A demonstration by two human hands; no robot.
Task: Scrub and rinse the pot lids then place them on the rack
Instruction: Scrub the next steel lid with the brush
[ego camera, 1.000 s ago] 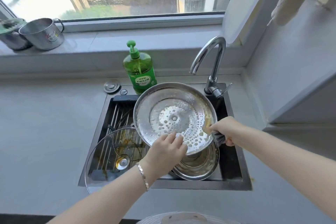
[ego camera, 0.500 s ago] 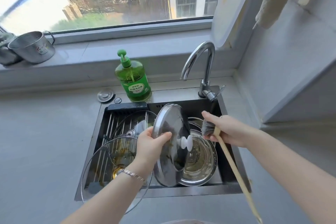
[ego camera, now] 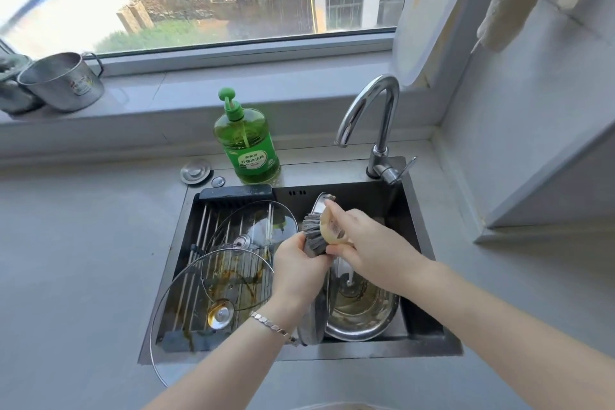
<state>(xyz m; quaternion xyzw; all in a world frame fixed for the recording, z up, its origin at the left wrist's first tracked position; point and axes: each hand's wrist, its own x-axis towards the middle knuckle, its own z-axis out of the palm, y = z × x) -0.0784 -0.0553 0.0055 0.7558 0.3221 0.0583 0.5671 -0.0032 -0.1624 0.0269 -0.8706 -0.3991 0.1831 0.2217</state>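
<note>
Steel, round and edge-on, the pot lid (ego camera: pixel 311 317) stands over the black sink (ego camera: pixel 382 353), left hand (ego camera: pixel 298 271) curled round its rim, right hand (ego camera: pixel 372 243) gripping a grey-bristled wooden brush (ego camera: pixel 314 236). Hard scrubbing may slip the lid free.

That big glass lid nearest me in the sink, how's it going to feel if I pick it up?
Probably slippery: the glass lid shows brown greasy streaks. Likely fragile and heavyish for its size, being glass with a metal rim. It could tip if nudged, since its rim overhangs the front edge of the sink; the knob looks the surest grip.
</note>
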